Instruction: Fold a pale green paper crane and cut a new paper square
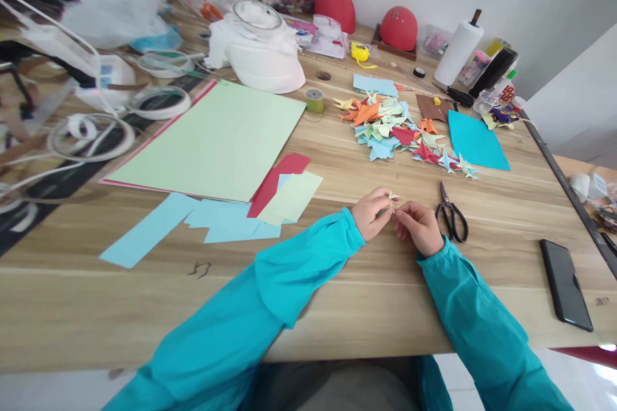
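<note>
Both my hands meet on the wooden table [337,308], in teal sleeves. My left hand [371,214] and my right hand [418,226] pinch a small pale-green folded paper piece [391,198] between their fingertips; most of it is hidden by the fingers. Black scissors [452,213] lie just right of my right hand. A pile of several folded paper shapes [395,131] in orange, red, blue and green lies beyond the hands.
A large light-green sheet [216,141] and blue, red and pale-green paper strips [231,215] lie left. A teal sheet [475,141] is at the right. A black phone [565,282] rests near the right edge. Tape rolls [96,135], bags and a paper-towel roll [457,51] crowd the far side.
</note>
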A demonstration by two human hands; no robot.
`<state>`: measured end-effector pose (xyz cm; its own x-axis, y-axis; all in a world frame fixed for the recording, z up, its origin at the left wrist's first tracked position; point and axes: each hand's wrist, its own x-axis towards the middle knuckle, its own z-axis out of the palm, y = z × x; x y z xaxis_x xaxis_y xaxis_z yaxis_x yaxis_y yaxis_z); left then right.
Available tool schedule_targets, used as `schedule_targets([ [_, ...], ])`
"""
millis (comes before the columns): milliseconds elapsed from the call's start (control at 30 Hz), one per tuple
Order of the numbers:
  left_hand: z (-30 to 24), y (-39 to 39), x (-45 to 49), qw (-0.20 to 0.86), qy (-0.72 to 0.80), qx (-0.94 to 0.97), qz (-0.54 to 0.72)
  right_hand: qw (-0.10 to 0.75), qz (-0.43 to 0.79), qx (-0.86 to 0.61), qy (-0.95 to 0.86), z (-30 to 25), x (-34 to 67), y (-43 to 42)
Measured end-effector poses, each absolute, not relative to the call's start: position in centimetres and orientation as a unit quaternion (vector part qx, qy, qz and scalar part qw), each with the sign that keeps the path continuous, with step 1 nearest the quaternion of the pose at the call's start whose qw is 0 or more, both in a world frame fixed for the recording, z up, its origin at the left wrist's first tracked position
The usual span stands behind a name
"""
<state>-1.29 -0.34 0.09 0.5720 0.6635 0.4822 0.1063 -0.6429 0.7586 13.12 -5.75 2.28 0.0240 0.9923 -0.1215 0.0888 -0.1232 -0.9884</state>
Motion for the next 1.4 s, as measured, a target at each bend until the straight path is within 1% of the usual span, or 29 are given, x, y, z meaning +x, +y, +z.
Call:
schedule_targets([
  [533, -0.3, -0.2, -1.1, 0.375, 0.232, 0.804, 0.399, 0.421, 0.467, -0.557, -0.543, 2.3, 13.1, -5.9],
  [667, -0.9, 0.0, -0.9, 0.370, 0.224, 0.802, 0.412, 0.419, 0.469, -0.549, -0.551, 2.3, 13.1, -5.9],
  [800, -1.0, 0.0, -0.8, 0.369, 0.231, 0.792, 0.428, 0.443, 0.473, -0.548, -0.529, 2.0, 13.2, -5.9],
  [1033, -0.6, -0.4, -1.1, 0.352, 0.247, 0.803, 0.412, 0.463, 0.462, -0.544, -0.526, 1.5, 13.3, -6.0],
  [1400, -0.9, -0.5, -1.0, 0.326, 0.249, 0.810, 0.418, 0.435, 0.457, -0.553, -0.544, 2.0, 13.5, -5.9],
])
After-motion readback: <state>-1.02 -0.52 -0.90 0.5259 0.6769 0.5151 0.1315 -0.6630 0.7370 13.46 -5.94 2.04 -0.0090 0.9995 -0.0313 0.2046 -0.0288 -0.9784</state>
